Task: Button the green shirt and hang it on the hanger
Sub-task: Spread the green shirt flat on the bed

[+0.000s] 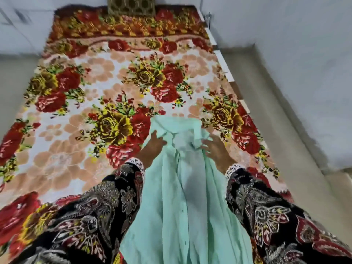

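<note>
The pale green shirt [177,197] hangs between my two arms, its collar end resting on the flowered bed cover and its body falling toward me. My left hand [154,144] grips the shirt's left shoulder, fingers curled into the cloth. My right hand [214,147] holds the right shoulder, with its fingers spread over the fabric's edge. The front placket runs down the middle with small dark buttons showing. No hanger is in view.
A bed with a red and yellow flowered blanket [106,96] fills the middle. A patterned pillow [131,5] lies at its far end. A white wall [295,54] stands to the right, with beige floor [282,115] between it and the bed.
</note>
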